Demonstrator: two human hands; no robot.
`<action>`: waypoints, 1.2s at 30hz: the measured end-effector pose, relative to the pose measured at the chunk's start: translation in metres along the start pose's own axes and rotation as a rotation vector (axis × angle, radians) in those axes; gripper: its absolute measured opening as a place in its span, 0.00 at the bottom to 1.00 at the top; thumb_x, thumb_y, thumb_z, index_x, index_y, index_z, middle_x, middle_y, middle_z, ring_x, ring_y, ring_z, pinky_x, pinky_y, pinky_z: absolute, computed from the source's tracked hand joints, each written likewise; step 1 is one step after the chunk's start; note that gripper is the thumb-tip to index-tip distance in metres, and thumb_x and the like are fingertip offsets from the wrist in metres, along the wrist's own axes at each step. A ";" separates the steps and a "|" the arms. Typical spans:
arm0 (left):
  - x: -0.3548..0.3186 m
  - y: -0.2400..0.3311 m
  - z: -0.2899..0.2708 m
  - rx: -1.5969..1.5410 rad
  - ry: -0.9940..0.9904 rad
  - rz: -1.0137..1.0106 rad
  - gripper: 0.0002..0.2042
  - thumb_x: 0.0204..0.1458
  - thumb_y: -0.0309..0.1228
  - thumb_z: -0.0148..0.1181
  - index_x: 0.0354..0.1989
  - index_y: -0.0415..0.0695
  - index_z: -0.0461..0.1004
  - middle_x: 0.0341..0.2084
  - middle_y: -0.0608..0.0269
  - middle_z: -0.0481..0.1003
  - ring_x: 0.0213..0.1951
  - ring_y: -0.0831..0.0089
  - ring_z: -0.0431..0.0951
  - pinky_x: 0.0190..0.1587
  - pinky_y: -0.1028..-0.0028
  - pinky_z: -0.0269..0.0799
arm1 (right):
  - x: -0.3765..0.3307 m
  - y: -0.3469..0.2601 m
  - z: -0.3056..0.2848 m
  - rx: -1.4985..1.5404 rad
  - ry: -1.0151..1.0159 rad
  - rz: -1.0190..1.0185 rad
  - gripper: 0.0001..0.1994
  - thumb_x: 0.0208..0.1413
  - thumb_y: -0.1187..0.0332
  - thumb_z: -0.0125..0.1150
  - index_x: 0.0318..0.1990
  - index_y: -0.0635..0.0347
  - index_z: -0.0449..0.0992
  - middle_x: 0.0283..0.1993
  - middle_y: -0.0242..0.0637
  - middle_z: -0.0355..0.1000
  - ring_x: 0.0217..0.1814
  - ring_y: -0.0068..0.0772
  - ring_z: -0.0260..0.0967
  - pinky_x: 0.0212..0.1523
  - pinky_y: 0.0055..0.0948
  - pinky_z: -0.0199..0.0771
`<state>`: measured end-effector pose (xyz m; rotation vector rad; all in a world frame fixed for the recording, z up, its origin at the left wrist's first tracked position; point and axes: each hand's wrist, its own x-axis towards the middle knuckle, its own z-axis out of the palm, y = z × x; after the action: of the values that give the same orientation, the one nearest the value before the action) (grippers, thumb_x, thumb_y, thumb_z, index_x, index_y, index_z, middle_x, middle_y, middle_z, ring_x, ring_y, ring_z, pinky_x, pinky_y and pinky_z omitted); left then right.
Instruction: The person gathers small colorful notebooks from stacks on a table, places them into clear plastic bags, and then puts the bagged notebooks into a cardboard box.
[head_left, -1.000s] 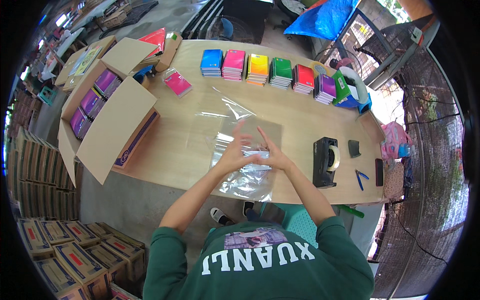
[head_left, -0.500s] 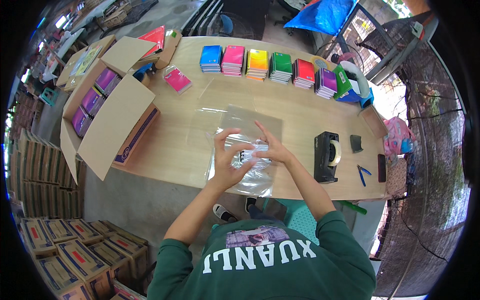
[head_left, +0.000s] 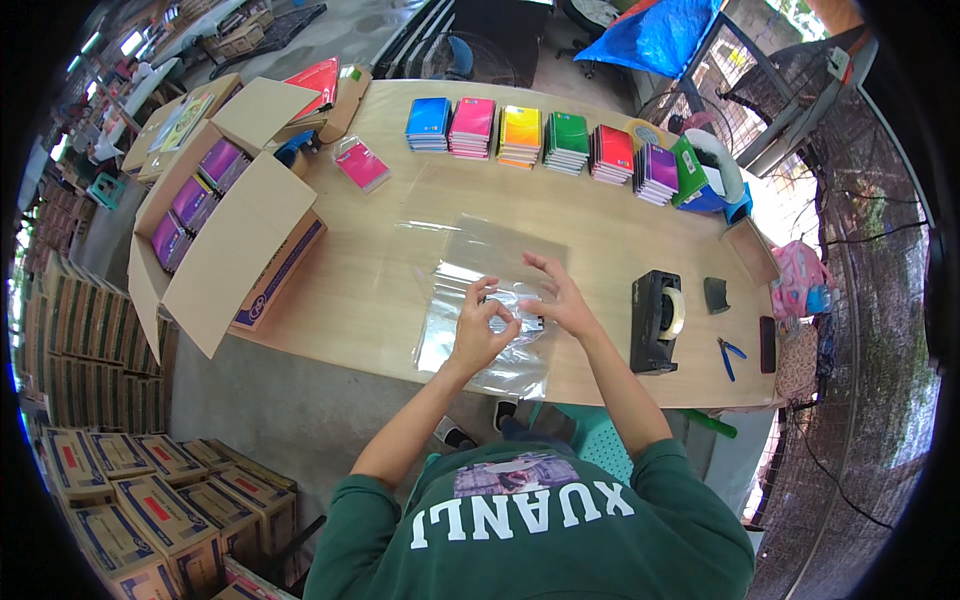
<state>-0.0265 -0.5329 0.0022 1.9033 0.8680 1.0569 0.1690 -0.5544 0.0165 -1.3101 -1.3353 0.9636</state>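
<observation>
The left hand (head_left: 480,330) pinched a clear plastic bag (head_left: 490,310) at the table's (head_left: 380,260) near edge; the right hand (head_left: 555,300), fingers spread, rested on it. A black tape dispenser (head_left: 655,320) stood right, coloured notebook stacks (head_left: 545,140) far, an open cardboard box (head_left: 215,215) left.

A clear plastic bag (head_left: 487,310) lies flat at the near table edge. An open brown carton (head_left: 215,215) holding purple packs stands far left; a pink wrapped pack (head_left: 362,165) lies beside it. Brown red-labelled boxes (head_left: 130,500) are stacked near left on the floor.
</observation>
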 end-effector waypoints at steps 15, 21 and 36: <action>0.013 -0.019 0.006 -0.490 -0.065 -0.413 0.17 0.32 0.16 0.69 0.35 0.40 0.81 0.37 0.60 0.79 0.44 0.68 0.77 0.48 0.70 0.71 | -0.037 -0.007 -0.004 -0.447 -0.136 -0.363 0.13 0.47 0.77 0.67 0.41 0.52 0.84 0.40 0.35 0.77 0.52 0.38 0.74 0.64 0.47 0.64; 0.001 -0.023 0.024 -0.466 0.075 -0.398 0.10 0.30 0.16 0.69 0.24 0.42 0.82 0.36 0.59 0.79 0.45 0.66 0.77 0.49 0.69 0.70 | -0.066 -0.035 -0.020 -0.572 0.043 -0.380 0.15 0.48 0.75 0.68 0.45 0.51 0.82 0.44 0.36 0.76 0.54 0.40 0.72 0.64 0.47 0.64; -0.005 -0.019 0.028 -0.403 0.136 -0.342 0.10 0.33 0.12 0.66 0.22 0.41 0.79 0.34 0.62 0.74 0.50 0.65 0.74 0.51 0.66 0.68 | -0.238 0.040 -0.182 -0.127 0.780 0.824 0.09 0.53 0.63 0.68 0.29 0.59 0.80 0.29 0.31 0.75 0.32 0.24 0.67 0.35 0.30 0.68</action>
<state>-0.0068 -0.5362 -0.0260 1.3093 0.9357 1.0628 0.3365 -0.8038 -0.0150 -2.1091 -0.2343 0.7356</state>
